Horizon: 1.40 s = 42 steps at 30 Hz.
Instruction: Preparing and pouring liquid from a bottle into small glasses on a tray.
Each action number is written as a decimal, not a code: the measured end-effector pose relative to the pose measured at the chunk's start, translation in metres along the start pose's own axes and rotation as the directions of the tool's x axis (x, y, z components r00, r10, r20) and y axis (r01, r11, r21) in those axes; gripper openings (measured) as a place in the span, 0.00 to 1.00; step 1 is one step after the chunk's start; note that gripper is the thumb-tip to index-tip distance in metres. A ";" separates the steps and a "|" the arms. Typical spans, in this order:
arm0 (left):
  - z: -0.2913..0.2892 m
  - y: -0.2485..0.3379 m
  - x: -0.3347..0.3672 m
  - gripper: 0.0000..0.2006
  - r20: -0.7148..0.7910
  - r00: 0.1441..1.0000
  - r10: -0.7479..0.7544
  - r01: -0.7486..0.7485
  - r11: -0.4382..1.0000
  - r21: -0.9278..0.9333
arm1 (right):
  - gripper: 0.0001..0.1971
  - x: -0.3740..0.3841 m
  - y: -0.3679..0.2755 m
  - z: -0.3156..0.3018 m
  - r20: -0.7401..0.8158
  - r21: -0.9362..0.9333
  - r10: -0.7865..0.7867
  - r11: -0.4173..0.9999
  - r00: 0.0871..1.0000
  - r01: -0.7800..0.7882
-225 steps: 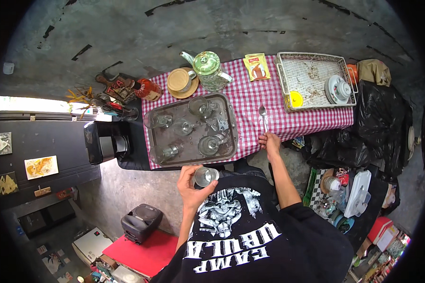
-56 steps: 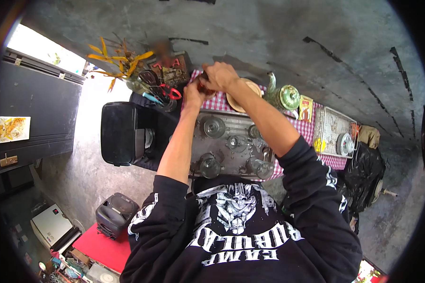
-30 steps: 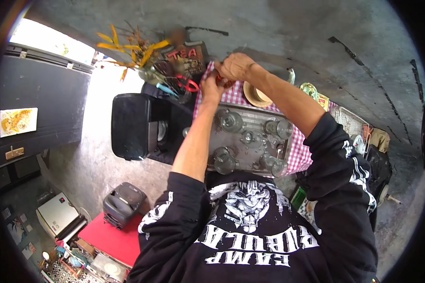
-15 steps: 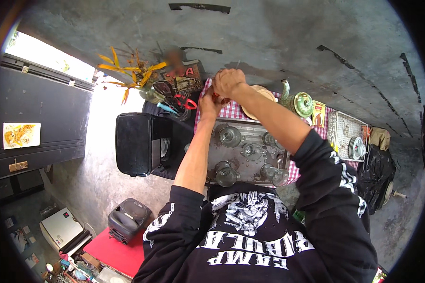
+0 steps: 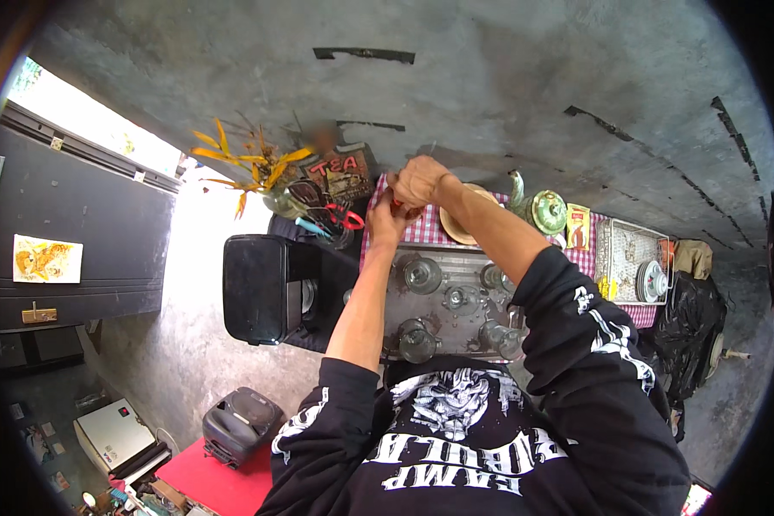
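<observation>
Both hands meet over the far left part of a red-and-white checked cloth (image 5: 421,230). My left hand (image 5: 387,222) is closed round a small thing of which only an orange-red and brown bit (image 5: 397,205) shows. Above it and slightly to the right, my right hand (image 5: 421,182) is closed with its fingers curled down; what it grips is hidden under it. Nearer to me lies a dark wet tray (image 5: 439,322) carrying several clear glass mugs, among them one mug (image 5: 421,275) just below my hands. Right of the hands, a round wooden lid or plate (image 5: 456,225) is partly behind my right forearm.
Beyond my right forearm stand a green teapot (image 5: 545,211), a yellow-and-red packet (image 5: 578,228) and a wire dish rack (image 5: 628,267) with plates. Left are red-handled scissors (image 5: 346,217) among utensils, a vase with yellow leaves (image 5: 279,202), a sign (image 5: 335,168) and a black bin-like box (image 5: 256,288).
The whole scene sits lower in the picture, as the view has tilted up. Both hands stay together at the same spot over the cloth, still closed.
</observation>
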<state>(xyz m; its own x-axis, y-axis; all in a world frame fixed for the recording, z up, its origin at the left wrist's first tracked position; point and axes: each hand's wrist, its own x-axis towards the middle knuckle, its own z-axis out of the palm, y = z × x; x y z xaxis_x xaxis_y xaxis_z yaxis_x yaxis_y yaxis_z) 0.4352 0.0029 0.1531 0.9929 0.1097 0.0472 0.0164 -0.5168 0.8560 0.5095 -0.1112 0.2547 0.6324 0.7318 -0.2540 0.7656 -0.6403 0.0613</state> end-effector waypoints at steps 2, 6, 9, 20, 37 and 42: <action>0.001 0.000 0.000 0.25 0.046 0.998 -0.045 0.043 0.998 0.042 | 0.19 -0.002 0.006 0.002 -0.005 -0.034 -0.063 0.997 0.998 0.063; 0.005 -0.001 -0.001 0.22 -0.012 0.999 0.040 -0.040 0.999 0.027 | 0.17 0.002 0.014 0.000 0.033 -0.076 -0.141 0.987 0.989 0.144; 0.002 -0.006 0.000 0.22 0.015 1.000 0.002 -0.002 1.000 -0.030 | 0.16 0.000 0.005 -0.013 0.060 -0.053 -0.073 0.996 0.995 0.076; -0.007 0.019 -0.001 0.21 0.006 1.000 0.018 -0.018 0.999 -0.047 | 0.13 0.010 -0.021 0.000 0.039 0.069 0.408 0.909 0.912 -0.410; 0.001 0.004 -0.001 0.20 0.005 1.000 0.015 -0.015 1.000 -0.013 | 0.17 0.002 0.025 0.020 -0.181 -0.117 -0.343 0.938 0.922 0.326; 0.001 0.002 -0.002 0.19 -0.050 0.997 0.056 -0.059 0.997 -0.048 | 0.20 -0.008 0.003 0.022 -0.242 0.177 0.062 0.984 0.968 -0.019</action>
<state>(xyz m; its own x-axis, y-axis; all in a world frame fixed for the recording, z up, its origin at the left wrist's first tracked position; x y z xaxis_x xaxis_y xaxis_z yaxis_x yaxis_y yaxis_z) 0.4338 0.0011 0.1546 0.9850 0.1228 0.1210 -0.0475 -0.4811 0.8754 0.5043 -0.1245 0.2358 0.6885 0.7252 -0.0081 0.7205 -0.6853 -0.1061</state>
